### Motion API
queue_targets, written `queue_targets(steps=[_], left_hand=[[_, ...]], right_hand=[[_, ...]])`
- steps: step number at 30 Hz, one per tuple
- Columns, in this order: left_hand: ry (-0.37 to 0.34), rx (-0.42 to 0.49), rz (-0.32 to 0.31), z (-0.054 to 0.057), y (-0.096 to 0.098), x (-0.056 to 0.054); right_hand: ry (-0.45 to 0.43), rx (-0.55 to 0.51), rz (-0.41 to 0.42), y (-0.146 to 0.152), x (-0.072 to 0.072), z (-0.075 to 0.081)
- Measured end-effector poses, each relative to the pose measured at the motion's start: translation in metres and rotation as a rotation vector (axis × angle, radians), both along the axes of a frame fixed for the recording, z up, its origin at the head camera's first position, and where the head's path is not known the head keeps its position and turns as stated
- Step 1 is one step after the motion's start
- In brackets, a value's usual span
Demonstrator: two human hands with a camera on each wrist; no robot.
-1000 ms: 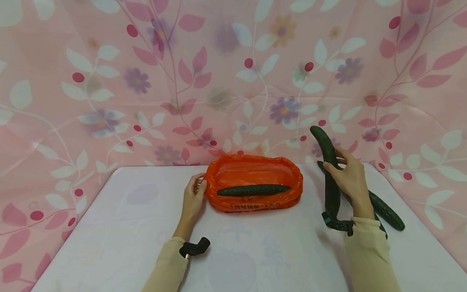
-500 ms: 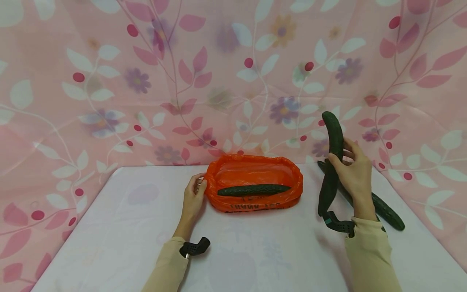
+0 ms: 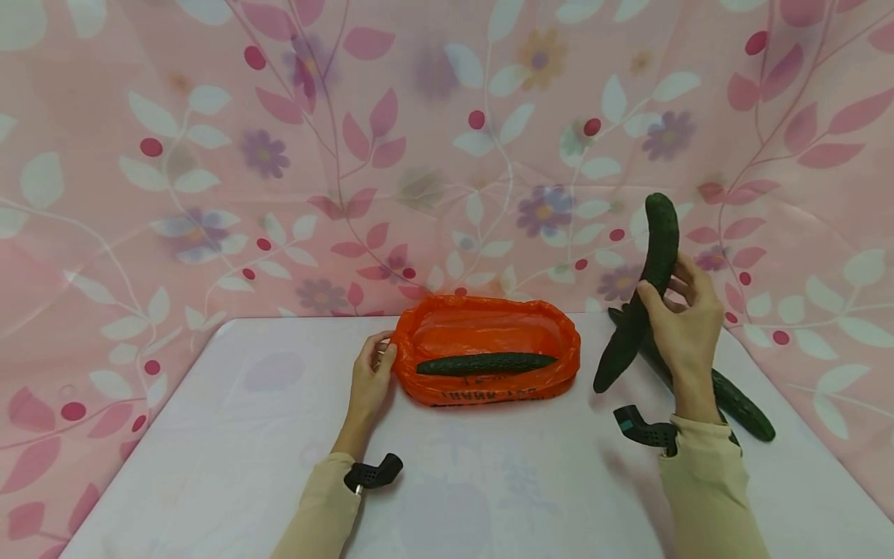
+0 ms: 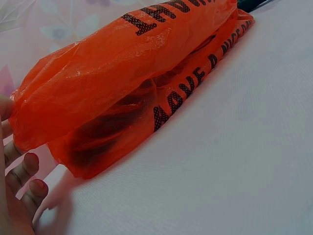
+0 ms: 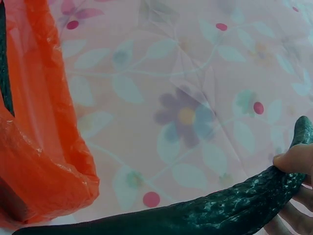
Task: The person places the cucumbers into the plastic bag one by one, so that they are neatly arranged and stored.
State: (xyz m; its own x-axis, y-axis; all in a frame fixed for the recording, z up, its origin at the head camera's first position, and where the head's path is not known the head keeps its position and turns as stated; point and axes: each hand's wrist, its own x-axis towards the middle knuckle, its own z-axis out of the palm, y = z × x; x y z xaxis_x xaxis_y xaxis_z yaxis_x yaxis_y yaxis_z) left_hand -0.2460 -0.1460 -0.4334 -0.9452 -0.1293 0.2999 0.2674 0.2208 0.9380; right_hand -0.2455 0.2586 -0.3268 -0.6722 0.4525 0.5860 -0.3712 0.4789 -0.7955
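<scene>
On the orange bag (image 3: 497, 334), left hand (image 3: 370, 379), narrow grip; around a cucumber (image 3: 660, 256), right hand (image 3: 687, 330), snug grip.

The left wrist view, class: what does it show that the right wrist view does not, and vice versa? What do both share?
Only left wrist: the left grip, black lettering on the orange bag, a broad stretch of white tabletop.
Only right wrist: the right grip holding a curved cucumber, and a second cucumber uncovered inside the bag.
Both: the bag and the floral backdrop. A dark shape at the left view's top edge is too cropped to identify.
</scene>
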Motion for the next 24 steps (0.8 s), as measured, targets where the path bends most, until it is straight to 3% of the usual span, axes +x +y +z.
queue_targets(steps=[14,16,20,24], left_hand=[[-0.007,-0.008,0.0,0.001,0.0,0.0],[0.009,-0.006,0.011,-0.008,-0.001,-0.005],[0.011,-0.01,0.011,-0.008,-0.001,-0.005],[0.002,-0.013,-0.002,0.001,0.0,0.0]], right_hand=[[0.155,-0.213,-0.012,-0.009,0.006,0.012],[0.198,-0.223,-0.001,-0.013,0.01,0.016],[0.265,-0.265,0.032,-0.02,0.017,0.023],[0.339,-0.33,0.083,-0.022,0.015,0.023]])
